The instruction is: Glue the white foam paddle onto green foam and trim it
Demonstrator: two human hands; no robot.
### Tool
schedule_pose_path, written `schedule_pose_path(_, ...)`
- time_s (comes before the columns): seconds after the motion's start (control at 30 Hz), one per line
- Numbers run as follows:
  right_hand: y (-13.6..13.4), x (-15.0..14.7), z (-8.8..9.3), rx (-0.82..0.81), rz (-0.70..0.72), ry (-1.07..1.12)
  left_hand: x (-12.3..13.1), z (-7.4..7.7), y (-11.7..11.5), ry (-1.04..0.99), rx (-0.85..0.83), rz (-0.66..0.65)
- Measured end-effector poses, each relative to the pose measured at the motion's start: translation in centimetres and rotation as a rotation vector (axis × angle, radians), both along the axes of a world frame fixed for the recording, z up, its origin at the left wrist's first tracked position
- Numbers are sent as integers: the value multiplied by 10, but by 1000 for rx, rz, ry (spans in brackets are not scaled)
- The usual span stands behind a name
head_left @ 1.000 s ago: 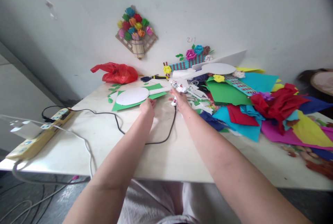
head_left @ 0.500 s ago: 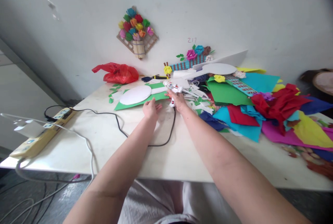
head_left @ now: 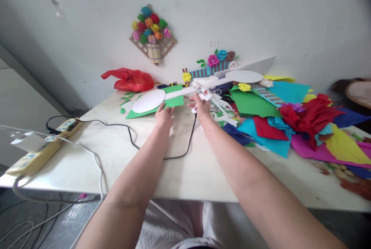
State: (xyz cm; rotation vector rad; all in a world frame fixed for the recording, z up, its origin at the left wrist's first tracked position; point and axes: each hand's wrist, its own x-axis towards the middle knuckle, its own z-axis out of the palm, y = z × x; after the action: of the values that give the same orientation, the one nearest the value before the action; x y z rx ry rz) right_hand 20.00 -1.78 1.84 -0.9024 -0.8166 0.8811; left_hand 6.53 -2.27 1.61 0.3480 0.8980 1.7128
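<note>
My right hand [head_left: 203, 107] is wrapped round a white glue gun [head_left: 203, 92], whose black cord [head_left: 189, 143] runs down and left over the table. My left hand [head_left: 164, 114] is at the near edge of a white paddle-shaped piece [head_left: 149, 101], with the thumb by its round part and the fingers loosely curled. I cannot make out whether the fingers pinch anything. Under the paddle shape lies a green sheet [head_left: 177, 101]. The handle of the paddle shape reaches right, up to the glue gun.
A red plastic bag [head_left: 133, 80] lies at the back left. On the left, a power strip [head_left: 43, 148] has cords plugged in. Coloured paper [head_left: 255, 102] and white scraps [head_left: 222, 106] pile up on the right. A flower decoration [head_left: 153, 34] hangs on the wall.
My left hand has moved slightly left and up to the white piece. The green sheet and white piece have shifted left, and my right hand with the glue gun has moved slightly right.
</note>
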Motion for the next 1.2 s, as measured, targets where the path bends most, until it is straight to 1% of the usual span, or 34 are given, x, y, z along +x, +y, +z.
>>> schedule_pose_path(0.07, 1, 3, 2, -29, -90, 83, -2, 1, 1, -7, 19, -2)
schedule_pose_path(0.13, 2, 5, 3, -69, -144, 145, -4, 1, 1, -9, 32, -7)
schedule_pose_path(0.23, 3, 8, 3, -115, -171, 207, -6, 1, -1, 3, 49, -11)
schedule_pose_path(0.37, 7, 9, 1, -136, -176, 308, -7, 2, -4, 27, 72, 5)
schedule_pose_path(0.5, 12, 9, -2, -148, -139, 418, -7, 4, -8, 47, 108, 23)
schedule_pose_path(0.6, 12, 6, -2, -162, -82, 468, -6, 3, -10, 64, 143, 10)
schedule_pose_path(0.67, 11, 3, -2, -181, -12, 502, -6, 2, -9, 77, 150, -3)
schedule_pose_path(0.77, 9, -2, 0, -194, 130, 587, -6, 0, -7, 94, 149, -14)
schedule_pose_path(0.83, 8, -6, 1, -180, 187, 641, -5, -1, -6, 104, 149, -23)
schedule_pose_path(0.87, 8, -7, 1, -165, 193, 664, -5, -2, -6, 108, 147, -28)
schedule_pose_path(1.0, 9, -9, 0, -131, 141, 747, -3, -1, -8, 117, 119, -58)
schedule_pose_path(1.2, 11, -10, -4, -203, 165, 754, -1, 1, -9, 116, 76, -94)
